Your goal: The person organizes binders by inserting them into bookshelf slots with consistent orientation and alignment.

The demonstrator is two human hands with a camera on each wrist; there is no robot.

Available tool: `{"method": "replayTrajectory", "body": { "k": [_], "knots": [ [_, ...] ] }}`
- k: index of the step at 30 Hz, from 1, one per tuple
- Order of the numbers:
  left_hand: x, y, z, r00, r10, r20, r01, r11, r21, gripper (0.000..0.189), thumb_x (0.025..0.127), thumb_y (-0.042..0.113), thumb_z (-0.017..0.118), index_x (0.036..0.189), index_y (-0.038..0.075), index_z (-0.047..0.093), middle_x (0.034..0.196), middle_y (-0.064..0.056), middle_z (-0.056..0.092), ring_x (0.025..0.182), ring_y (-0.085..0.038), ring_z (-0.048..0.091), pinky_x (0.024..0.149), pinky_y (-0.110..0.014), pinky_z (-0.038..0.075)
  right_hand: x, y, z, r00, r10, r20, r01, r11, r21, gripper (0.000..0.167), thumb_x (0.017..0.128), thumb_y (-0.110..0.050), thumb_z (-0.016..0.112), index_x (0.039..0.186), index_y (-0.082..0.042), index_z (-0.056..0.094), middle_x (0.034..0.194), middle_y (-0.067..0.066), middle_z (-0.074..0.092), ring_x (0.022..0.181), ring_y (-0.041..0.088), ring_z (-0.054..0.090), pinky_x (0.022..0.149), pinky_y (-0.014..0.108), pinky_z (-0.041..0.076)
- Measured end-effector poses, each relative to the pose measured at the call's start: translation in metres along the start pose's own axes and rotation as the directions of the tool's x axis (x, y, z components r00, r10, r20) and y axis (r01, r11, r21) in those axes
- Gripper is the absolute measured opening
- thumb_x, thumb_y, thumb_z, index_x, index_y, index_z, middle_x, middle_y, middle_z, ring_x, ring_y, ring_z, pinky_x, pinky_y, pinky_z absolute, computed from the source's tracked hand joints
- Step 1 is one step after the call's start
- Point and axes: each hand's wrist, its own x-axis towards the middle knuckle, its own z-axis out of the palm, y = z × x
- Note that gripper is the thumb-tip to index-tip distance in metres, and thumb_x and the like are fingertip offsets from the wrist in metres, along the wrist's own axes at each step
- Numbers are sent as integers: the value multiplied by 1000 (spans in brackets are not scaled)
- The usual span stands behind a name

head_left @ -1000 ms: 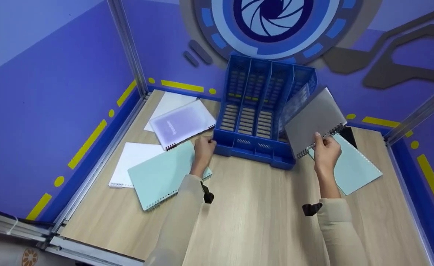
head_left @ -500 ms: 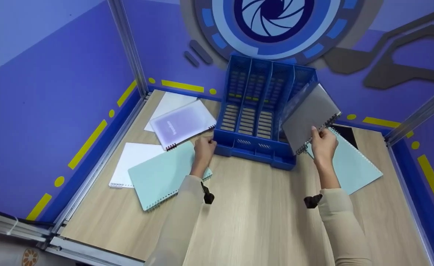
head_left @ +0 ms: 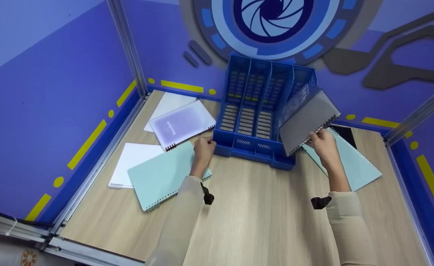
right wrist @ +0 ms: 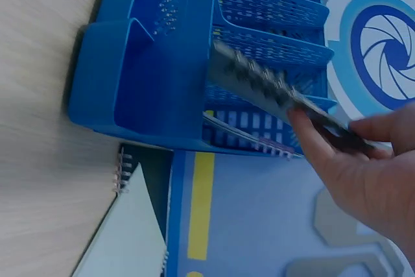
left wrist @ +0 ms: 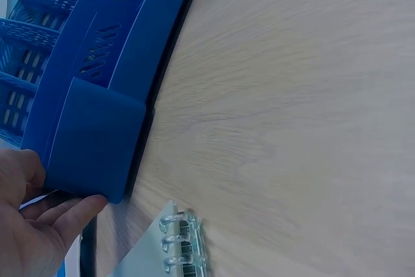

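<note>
In the head view a blue file rack (head_left: pixel 254 147) with upright dividers stands at the back of the table. My left hand (head_left: pixel 203 151) grips its front left corner; in the left wrist view the thumb and fingers of that hand (left wrist: pixel 39 218) lie around the corner. With my right hand (head_left: pixel 324 146) I pinch a grey spiral notebook (head_left: pixel 309 120) by its coil edge. It is tilted over the rack's rightmost compartment, its lower corner overlapping the front wall. In the right wrist view a thin booklet (right wrist: pixel 246 133) stands in that end compartment, beside the held notebook (right wrist: pixel 259 85).
On the left lie a mint spiral notebook (head_left: pixel 161 173), a purple-covered notebook (head_left: pixel 182 122) and white notebooks (head_left: pixel 139 157). A mint notebook (head_left: pixel 357 166) lies on the right over a black item (head_left: pixel 344 135). Purple panels (head_left: pixel 73 103) enclose the table.
My right hand has carried the grey notebook a little left, closer over the rightmost compartment, uncovering more of the right mint notebook. My left hand stays at the rack's corner.
</note>
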Motion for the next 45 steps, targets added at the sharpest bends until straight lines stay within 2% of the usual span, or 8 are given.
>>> {"method": "replayTrajectory", "body": {
  "k": [3,9,21,27,32,35,40,45],
  "knots": [
    [1,-1,0,1000,2,0,-2,1000,-9,29,95,6,63,122,7,74,103,-9,76,61,-13,41,61,-31,35,-2,-2,-3,999,-7,47,9,999,-42,45,110,-11,36,144,20,35,138,36,48,129,40,53,100,27,49],
    [0,-3,0,1000,13,3,-13,1000,-3,29,96,6,62,123,7,74,94,-8,75,62,-13,42,62,-31,35,-8,-1,-10,1000,-9,13,10,995,-97,43,108,-13,47,136,20,47,127,39,57,94,5,70,85,19,54],
    [-1,-5,-2,1000,16,17,-15,998,-60,29,97,4,59,123,5,73,68,3,54,54,-11,32,54,-29,27,-16,0,-13,994,-6,-111,-14,983,-181,40,105,-13,55,125,21,58,117,39,63,75,-3,70,74,17,55],
    [-1,-7,-1,1000,4,-1,-4,998,-69,25,97,4,60,117,3,76,75,-5,62,54,-11,32,53,-29,26,-11,6,-5,974,-4,-228,-23,993,-116,38,104,-17,57,125,15,63,116,34,66,74,-3,70,75,17,55],
    [-1,-6,1,1000,12,-8,-12,998,-58,20,96,5,61,103,1,79,102,-12,75,57,-12,36,57,-31,29,-1,10,5,940,-7,-340,3,1000,-12,36,103,-15,59,125,13,64,117,32,67,76,-1,72,76,17,55],
    [-1,-6,2,1000,12,-22,-13,999,-43,22,94,4,62,106,4,80,114,-11,74,59,-14,38,60,-32,31,7,11,11,922,9,-388,5,999,36,34,102,-13,60,124,13,65,117,32,67,77,1,72,77,18,55],
    [-2,-5,2,999,12,-32,-13,1000,-10,19,93,5,61,98,3,80,105,-9,76,62,-14,40,62,-32,32,19,15,20,904,41,-427,-29,999,35,34,103,-15,59,124,11,66,120,28,68,87,11,75,79,18,56],
    [-3,0,3,1000,5,-12,-5,999,-35,20,97,6,60,101,3,79,97,-9,76,57,-13,36,58,-31,29,31,22,31,886,-3,-464,-42,995,-86,32,104,-18,58,120,7,70,114,24,71,93,24,75,76,18,56]
  ]
}}
